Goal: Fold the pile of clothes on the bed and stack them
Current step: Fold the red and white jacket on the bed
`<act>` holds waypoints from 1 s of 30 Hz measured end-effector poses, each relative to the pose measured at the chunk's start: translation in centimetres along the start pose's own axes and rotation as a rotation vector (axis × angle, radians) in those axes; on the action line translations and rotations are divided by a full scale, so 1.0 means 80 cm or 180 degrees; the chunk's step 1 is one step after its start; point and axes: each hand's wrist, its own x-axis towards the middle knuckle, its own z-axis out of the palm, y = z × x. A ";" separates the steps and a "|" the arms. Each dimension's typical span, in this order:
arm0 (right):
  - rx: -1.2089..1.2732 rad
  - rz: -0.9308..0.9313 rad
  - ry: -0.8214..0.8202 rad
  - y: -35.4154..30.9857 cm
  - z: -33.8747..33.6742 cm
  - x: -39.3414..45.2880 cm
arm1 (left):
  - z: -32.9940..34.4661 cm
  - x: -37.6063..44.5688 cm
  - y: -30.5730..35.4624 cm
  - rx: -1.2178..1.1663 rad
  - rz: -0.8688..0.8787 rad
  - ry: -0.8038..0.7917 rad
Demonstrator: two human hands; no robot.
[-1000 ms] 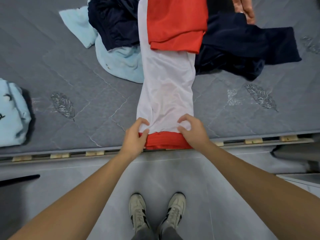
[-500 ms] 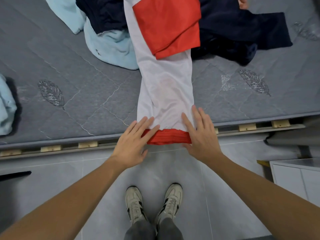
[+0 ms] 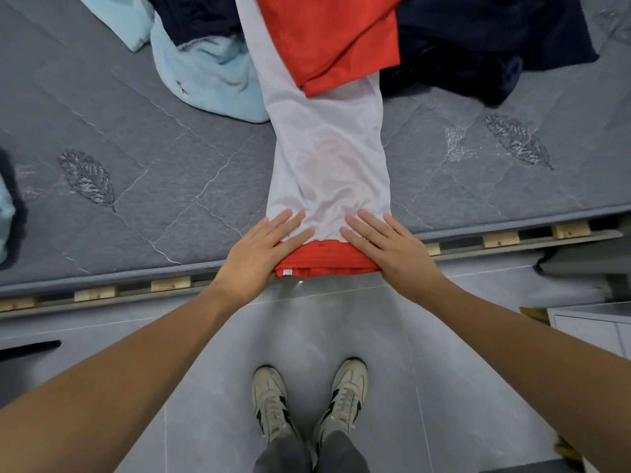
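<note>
At the bottom of the frame two shoes [image 3: 309,401] stand on the grey floor [image 3: 205,353]. Higher up, in the middle, the left hand [image 3: 263,249] and right hand [image 3: 389,247] lie flat with straight fingers on the near end of a red and white garment [image 3: 327,158]. It stretches up across the bed [image 3: 136,165]. At the top lie a light blue cloth [image 3: 205,73] and dark blue clothes [image 3: 478,39].

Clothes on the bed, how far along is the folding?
Done: one folded light blue piece sits at the left edge. In hand: the white and red garment lies in a long strip, left hand and right hand pressing flat on its near end. Left: the navy clothes and light blue garment are unfolded.
</note>
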 end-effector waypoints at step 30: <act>0.1348 0.2711 0.0320 0.036 -0.059 0.120 | -0.047 0.107 0.001 -0.1154 -0.2525 0.0650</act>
